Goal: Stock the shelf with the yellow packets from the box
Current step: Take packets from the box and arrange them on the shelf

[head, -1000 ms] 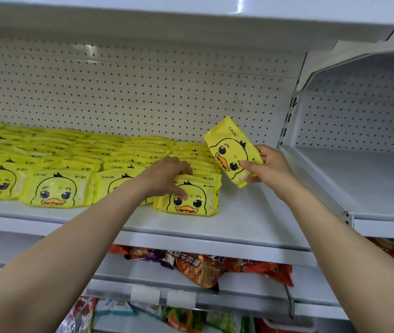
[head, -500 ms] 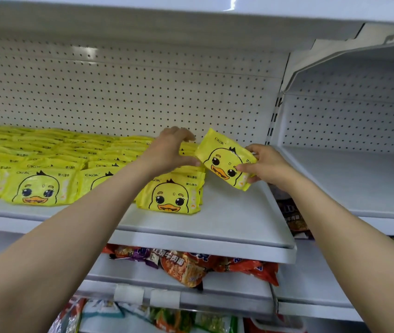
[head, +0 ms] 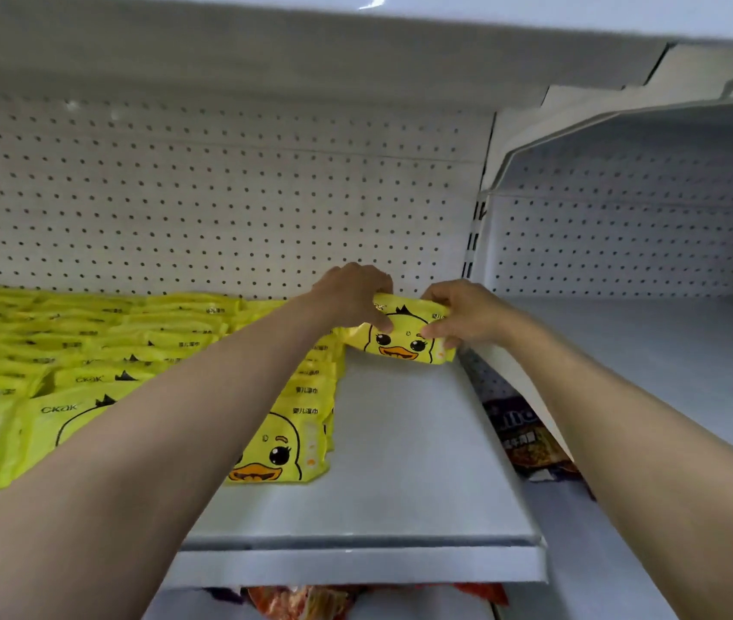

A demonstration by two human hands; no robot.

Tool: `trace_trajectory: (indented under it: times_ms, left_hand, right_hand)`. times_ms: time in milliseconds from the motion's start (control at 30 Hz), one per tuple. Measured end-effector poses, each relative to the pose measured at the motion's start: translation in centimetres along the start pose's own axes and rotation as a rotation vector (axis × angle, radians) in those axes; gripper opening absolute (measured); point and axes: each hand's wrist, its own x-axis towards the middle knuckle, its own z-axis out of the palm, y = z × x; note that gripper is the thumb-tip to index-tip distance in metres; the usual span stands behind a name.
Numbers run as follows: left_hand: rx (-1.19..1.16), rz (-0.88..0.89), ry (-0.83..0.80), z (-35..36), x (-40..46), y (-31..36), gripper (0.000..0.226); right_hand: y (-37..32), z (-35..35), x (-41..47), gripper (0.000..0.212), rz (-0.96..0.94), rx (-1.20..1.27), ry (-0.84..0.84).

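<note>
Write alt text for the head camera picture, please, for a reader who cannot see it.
Two bare hands, left hand and right hand, hold one yellow duck packet at the back of a white shelf. Rows of the same packets fill the shelf's left part. Snack bags lie on a lower shelf.

Both forearms were bare, with no sleeves, watch or rings visible; the left hand [head: 351, 294] and right hand [head: 463, 311] wore no gloves.
</note>
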Motion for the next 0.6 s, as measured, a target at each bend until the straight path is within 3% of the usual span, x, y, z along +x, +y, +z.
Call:
trace_trajectory:
  times_ms: [200,367,533,600]
  left_hand:
    - [-0.003,-0.034,-0.105,2.6,4.2,-2.1,0.058]
    - [-0.048,-0.046,-0.118,3.8,5.7,-3.8,0.044]
    - [0.008,-0.071,-0.13,5.1,6.2,-4.5,0.066]
    - [0.016,-0.085,-0.116,5.4,6.4,-4.9,0.063]
  right_hand:
    - [1.8,0.6,4.6,0.038,0.032,-0.157,-0.056]
    - [2.7,1.4,7.2,0.041,0.026,-0.329,-0.044]
    - [3.5,2.2,8.3,0.05,0.053,-0.393,-0.055]
    - [3.8,2.8,8.6,0.05,0.058,-0.412,-0.022]
